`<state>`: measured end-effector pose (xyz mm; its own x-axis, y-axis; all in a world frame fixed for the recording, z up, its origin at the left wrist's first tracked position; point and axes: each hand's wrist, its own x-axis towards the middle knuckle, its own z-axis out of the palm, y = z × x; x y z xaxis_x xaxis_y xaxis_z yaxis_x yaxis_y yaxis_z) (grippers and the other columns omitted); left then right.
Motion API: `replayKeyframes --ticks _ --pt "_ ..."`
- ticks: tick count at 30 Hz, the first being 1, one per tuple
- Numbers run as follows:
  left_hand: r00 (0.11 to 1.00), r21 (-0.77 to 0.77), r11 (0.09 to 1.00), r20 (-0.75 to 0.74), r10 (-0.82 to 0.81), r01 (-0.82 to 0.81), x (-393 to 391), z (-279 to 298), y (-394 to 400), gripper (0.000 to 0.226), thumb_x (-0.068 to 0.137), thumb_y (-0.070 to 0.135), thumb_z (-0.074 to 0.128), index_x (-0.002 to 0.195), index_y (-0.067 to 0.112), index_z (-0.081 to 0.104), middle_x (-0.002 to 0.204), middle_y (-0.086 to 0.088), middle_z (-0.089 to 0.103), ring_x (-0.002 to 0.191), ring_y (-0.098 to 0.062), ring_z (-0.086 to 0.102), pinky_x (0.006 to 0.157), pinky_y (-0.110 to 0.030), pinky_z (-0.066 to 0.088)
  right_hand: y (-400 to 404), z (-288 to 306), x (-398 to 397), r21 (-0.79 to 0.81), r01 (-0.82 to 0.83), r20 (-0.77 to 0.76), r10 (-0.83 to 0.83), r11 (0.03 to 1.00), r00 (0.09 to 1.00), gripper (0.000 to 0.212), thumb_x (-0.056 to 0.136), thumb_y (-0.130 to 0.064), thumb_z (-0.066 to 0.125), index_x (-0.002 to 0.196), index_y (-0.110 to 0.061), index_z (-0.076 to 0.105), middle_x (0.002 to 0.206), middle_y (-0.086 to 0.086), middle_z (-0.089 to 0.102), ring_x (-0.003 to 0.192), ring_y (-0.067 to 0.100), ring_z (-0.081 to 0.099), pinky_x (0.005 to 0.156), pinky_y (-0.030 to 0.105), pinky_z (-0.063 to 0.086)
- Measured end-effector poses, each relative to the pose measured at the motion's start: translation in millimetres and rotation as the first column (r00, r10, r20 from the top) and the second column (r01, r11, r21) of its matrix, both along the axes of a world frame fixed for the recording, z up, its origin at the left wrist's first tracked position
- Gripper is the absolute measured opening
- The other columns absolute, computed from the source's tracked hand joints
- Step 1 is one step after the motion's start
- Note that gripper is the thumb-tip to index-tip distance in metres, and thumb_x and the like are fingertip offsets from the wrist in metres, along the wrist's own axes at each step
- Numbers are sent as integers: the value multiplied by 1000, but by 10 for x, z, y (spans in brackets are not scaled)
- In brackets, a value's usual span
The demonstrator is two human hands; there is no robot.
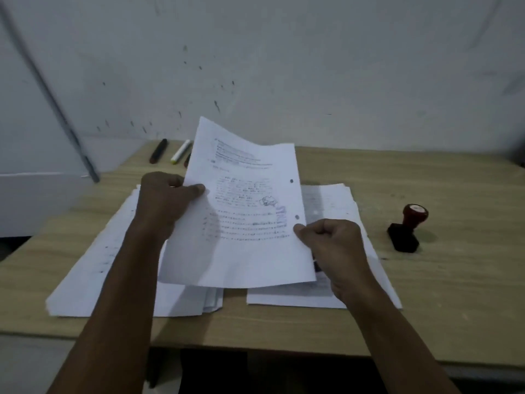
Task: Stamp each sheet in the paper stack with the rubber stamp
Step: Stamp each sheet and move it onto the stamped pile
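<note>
Stamped sheet (241,211) held up between two piles, stamp (406,227) set down.

The sheet is lifted off the desk (440,280), bowed and tilted, with a purple stamp mark showing near its right edge, so this looks like the transfer step after stamping. The left hand (167,200) pinches its left edge, thumb on top; the right hand (332,243) pinches the lower right edge with curled fingers. Under the sheet to the left lies a fanned pile (119,274); under it to the right lies the other pile (349,223). Which pile is finished I cannot tell. The stamp lies tipped over, well right of the sheet, touched by neither hand. Pens (170,151) lie beyond the sheet. Next, probably: lay the sheet down squarely, free the right hand, reach for the stamp.
</note>
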<state>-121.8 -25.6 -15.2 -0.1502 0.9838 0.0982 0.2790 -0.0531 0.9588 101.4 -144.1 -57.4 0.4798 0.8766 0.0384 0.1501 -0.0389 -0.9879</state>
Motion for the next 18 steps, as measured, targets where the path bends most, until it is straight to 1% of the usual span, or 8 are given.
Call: replayKeyframes --ticks 2,4,6,8,9,11,13,18 --pt "979 43 997 -192 66 -59 -235 -25 41 13 75 12 79 74 3 69 75 -15 67 64 -28 63 61 -35 51 77 -2 -209 -51 -65 136 71 997 988 22 81 -19 76 61 -12 70 63 1 71 64 15 69 63 35 56" --pt "924 58 991 -358 136 -124 -465 -70 58 17 74 15 79 74 1 69 74 -16 66 66 -29 63 60 -35 49 159 -2 -458 -99 -117 259 139 988 956 22 82 -24 75 63 -13 71 62 -2 70 63 13 69 66 39 59" --pt "872 47 982 -454 183 -181 -675 -129 74 18 74 18 78 71 3 68 74 -15 65 72 -32 64 63 -38 51 241 -23 -699 -146 -161 376 206 976 904 25 83 -29 71 65 -12 69 61 -4 68 63 14 68 68 39 59" --pt "840 24 974 -501 208 -227 -838 -191 101 23 74 18 78 61 9 61 71 -11 61 76 -33 63 63 -35 49 300 -35 -918 -196 -175 497 252 965 831 27 86 -33 66 67 -13 65 63 -3 65 64 15 65 68 36 57" --pt "829 12 969 -515 219 -248 -898 -216 116 21 74 18 78 63 11 61 74 -11 60 80 -33 63 65 -36 49 325 -40 -1016 -218 -179 551 272 959 789 26 87 -34 63 70 -14 63 67 -2 64 67 17 64 67 35 55" --pt "803 -5 957 -545 242 -292 -980 -259 147 14 74 20 78 81 11 69 88 -14 65 88 -35 63 72 -39 51 357 -42 -1172 -258 -185 643 311 948 699 21 88 -35 58 79 -17 60 80 1 63 76 22 63 67 32 50" --pt "772 -4 940 -572 277 -340 -1012 -295 169 22 75 19 76 95 11 71 99 -17 66 91 -36 63 75 -39 49 377 -52 -1272 -286 -197 692 344 938 635 18 88 -34 56 88 -16 60 88 2 61 82 24 61 69 31 48" --pt "727 20 912 -597 340 -410 -1060 -377 169 24 77 15 72 100 10 69 104 -19 65 94 -39 63 77 -40 48 408 -108 -1346 -283 -200 746 346 938 569 20 89 -37 56 84 -18 59 87 1 61 82 22 63 74 33 51"
